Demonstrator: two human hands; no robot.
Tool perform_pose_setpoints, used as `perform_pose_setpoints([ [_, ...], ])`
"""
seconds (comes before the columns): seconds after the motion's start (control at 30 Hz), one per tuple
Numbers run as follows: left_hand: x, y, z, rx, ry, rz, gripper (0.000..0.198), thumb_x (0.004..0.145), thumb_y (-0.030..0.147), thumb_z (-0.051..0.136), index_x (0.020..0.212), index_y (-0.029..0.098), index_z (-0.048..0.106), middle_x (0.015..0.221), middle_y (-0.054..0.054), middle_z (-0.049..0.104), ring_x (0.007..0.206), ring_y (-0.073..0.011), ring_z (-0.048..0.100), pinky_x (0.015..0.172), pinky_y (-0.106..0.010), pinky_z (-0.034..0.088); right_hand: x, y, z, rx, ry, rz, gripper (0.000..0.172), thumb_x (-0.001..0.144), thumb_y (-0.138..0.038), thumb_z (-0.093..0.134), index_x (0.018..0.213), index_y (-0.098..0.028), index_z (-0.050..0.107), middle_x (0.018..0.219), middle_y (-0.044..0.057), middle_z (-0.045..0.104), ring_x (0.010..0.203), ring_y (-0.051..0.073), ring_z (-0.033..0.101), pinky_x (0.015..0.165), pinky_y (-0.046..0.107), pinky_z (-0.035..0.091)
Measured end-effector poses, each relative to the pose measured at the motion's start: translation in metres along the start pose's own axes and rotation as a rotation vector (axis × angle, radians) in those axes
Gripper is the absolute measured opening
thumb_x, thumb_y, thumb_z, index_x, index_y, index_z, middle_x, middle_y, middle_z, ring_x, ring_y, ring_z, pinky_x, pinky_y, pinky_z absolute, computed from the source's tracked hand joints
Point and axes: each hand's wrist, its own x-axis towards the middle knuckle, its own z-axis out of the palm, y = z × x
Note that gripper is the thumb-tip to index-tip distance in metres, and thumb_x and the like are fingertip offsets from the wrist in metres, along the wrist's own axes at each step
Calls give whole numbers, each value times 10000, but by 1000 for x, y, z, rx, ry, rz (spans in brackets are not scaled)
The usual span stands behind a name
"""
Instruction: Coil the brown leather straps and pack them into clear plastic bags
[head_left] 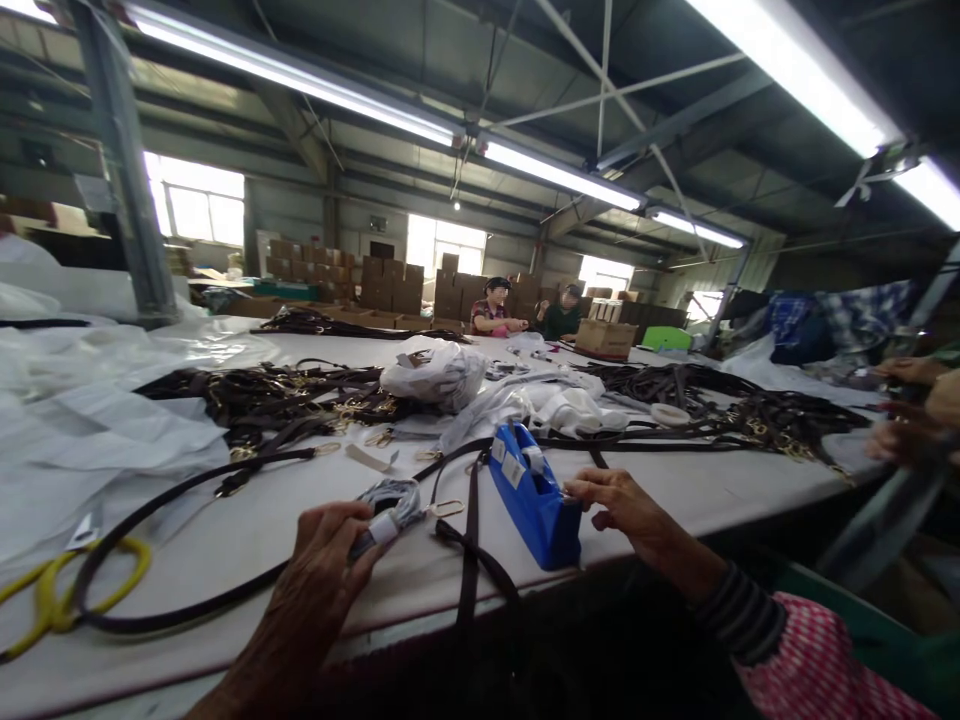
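My left hand (324, 553) is closed round the wrapped end (390, 506) of a dark brown strap, covered in grey-white plastic with a strip of white tape. A gold ring (447, 508) hangs just right of that end. My right hand (619, 502) rests at the cutter end of a blue tape dispenser (534, 494), fingers pinched there; what they hold is too small to make out. Another dark strap (469, 560) runs over the table's front edge between my hands.
The long white table (247, 545) carries heaps of brown straps with gold buckles (270, 392), plastic bags (435, 372) and yellow-handled scissors (52, 600). Another person's hands (911, 415) work at the right edge. Two people (525, 310) sit at the far end by cardboard boxes.
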Motion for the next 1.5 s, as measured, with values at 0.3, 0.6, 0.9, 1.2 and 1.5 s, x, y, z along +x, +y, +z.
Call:
perform_pose_setpoints([
  [0.3, 9, 15, -7, -131, 0, -147, 389, 1022, 558, 490, 926, 234, 684, 1132, -85, 636, 1115, -320, 511, 959, -478, 471, -21, 15, 25, 347, 282, 1, 257, 665, -433, 805, 667, -199, 699, 809, 22, 655, 688, 144, 492, 596, 257, 401],
  [0.6, 33, 33, -22, -344, -92, -466, 392, 943, 605, 550, 836, 255, 689, 1180, -62, 640, 1159, -323, 515, 994, -456, 412, -52, 47, 48, 589, 269, 143, 459, 592, -525, 925, 714, -175, 653, 657, 2, 633, 521, 78, 437, 444, 180, 266],
  [0.9, 38, 68, -37, -373, -144, -481, 325, 976, 473, 530, 797, 232, 652, 1112, -63, 653, 1083, -295, 547, 938, -436, 451, -70, 48, 74, 386, 4, 61, 503, 748, -646, 817, 735, -187, 612, 622, -35, 555, 481, 78, 419, 436, 193, 301],
  [1.2, 25, 98, -34, -134, 80, -180, 102, 999, 183, 557, 927, 212, 623, 1101, -92, 629, 1088, -288, 525, 927, -441, 516, -58, -33, 188, 820, -237, -90, 428, 834, -533, 808, 746, -186, 573, 625, -49, 544, 458, 53, 368, 426, 188, 252],
  [1.5, 17, 91, -36, 205, 223, 80, 147, 948, 57, 583, 1018, 184, 605, 1108, -106, 636, 1103, -306, 544, 883, -443, 595, -48, -36, 207, 802, -198, -31, 470, 757, -531, 868, 703, -165, 576, 587, -50, 546, 445, 35, 343, 416, 182, 232],
])
